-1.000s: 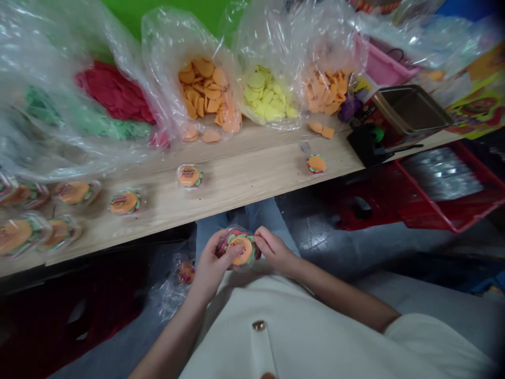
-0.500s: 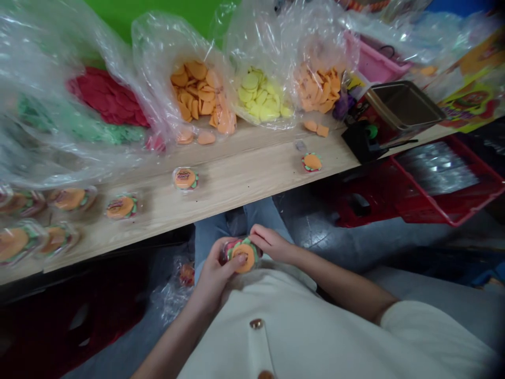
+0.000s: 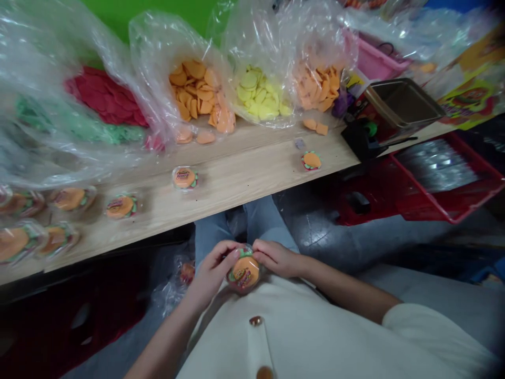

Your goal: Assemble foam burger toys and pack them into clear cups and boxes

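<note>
Over my lap, both hands hold one small burger-shaped toy in a clear wrapper [image 3: 244, 271], orange on top with green and red edges and a printed label. My left hand [image 3: 213, 271] grips its left side with curled fingers. My right hand [image 3: 276, 258] pinches its upper right edge. Both hands are closed on it, close to my white top and below the front edge of the wooden bench [image 3: 244, 184].
On the bench lie wrapped burger toys [image 3: 184, 178], [image 3: 120, 206], [image 3: 311, 160] and several more at the far left. Open plastic bags behind hold red [image 3: 104, 97], orange [image 3: 197, 95], yellow [image 3: 260, 97] and orange [image 3: 319, 87] discs. A metal tray [image 3: 402, 102] and red crate [image 3: 445, 179] stand right.
The wrapped toy has turned in my hands: its printed label now faces up, and both hands have dropped slightly toward my body. The view has shifted a little.
</note>
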Available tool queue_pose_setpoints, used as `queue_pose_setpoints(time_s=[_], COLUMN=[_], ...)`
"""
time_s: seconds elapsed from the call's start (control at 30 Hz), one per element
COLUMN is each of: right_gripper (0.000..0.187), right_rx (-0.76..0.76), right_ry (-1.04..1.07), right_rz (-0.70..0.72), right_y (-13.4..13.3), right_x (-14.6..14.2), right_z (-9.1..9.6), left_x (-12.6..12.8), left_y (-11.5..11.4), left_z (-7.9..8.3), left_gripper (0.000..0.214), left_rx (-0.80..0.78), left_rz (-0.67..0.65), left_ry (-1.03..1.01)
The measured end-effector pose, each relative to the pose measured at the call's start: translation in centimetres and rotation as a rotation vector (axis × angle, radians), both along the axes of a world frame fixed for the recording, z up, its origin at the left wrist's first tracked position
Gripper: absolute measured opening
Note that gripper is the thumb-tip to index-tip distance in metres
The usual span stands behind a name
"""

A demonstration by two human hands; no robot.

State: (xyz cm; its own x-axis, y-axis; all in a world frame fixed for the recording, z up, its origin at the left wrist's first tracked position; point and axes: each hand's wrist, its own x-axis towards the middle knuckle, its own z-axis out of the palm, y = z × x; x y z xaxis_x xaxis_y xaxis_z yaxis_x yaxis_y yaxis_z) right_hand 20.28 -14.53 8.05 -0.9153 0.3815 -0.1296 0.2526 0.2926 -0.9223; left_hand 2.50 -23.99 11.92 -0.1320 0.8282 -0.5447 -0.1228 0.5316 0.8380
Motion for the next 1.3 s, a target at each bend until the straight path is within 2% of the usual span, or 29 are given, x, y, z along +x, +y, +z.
queue_pose_setpoints(time_s=[0.13, 0.23, 0.3, 0.4, 0.53, 0.63, 0.77, 0.9, 1.03, 1.17, 1.3], right_gripper=[0.022, 0.022, 0.021, 0.016, 0.001, 0.007, 0.006, 0.005, 0.004, 0.005, 0.008], right_rx=[0.079, 0.089, 0.035, -0.036, 0.017, 0.077, 0.125, 0.107, 0.087, 0.144, 0.221], right_ry=[-0.051, -0.035, -0.064, -0.122, -0.086, -0.057, 0.0, -0.001, 0.018, 0.072, 0.078], right_rz=[0.078, 0.095, 0.07, 0.053, 0.009, -0.04, 0.004, 0.044, 0.064, 0.057, 0.134], right_y=[-0.1, -0.2, -0.5, -1.3, -2.4, -2.4, -1.5, -1.0, -1.5, -2.0, -1.8], right_x=[-0.5, -0.5, -0.2, 0.3, -0.5, -1.8, -2.6, -2.1, -1.4, -1.2, -1.0], right_z=[0.8, 1.4, 1.7, 1.8, 1.1, 0.8, 1.1, 1.0, 0.4, 0.3, 1.0], left_x=[-1.5, -1.7, -1.5, -1.1, -1.2, -1.3, -0.8, -0.2, -0.4, -0.9, -1.0], left_y=[1.6, 1.4, 0.5, -1.3, -3.0, -3.4, -3.4, -3.5, -3.9, -4.5, -5.1], left_z=[1.4, 1.8, 1.6, 1.2, 0.8, 0.9, 0.9, 0.5, 0.2, -0.2, -0.3], left_gripper=[0.025, 0.023, 0.022, 0.02, 0.02, 0.019, 0.014, 0.011, 0.014, 0.019, 0.014], left_rx=[-0.043, -0.036, -0.037, -0.063, -0.097, -0.075, -0.015, -0.016, -0.094, -0.122, -0.085], left_rz=[-0.205, -0.237, -0.161, 0.021, 0.235, 0.332, 0.431, 0.47, 0.383, 0.421, 0.386], left_ry=[-0.024, -0.01, 0.025, 0.0, -0.09, -0.069, -0.083, -0.16, -0.211, -0.246, -0.194])
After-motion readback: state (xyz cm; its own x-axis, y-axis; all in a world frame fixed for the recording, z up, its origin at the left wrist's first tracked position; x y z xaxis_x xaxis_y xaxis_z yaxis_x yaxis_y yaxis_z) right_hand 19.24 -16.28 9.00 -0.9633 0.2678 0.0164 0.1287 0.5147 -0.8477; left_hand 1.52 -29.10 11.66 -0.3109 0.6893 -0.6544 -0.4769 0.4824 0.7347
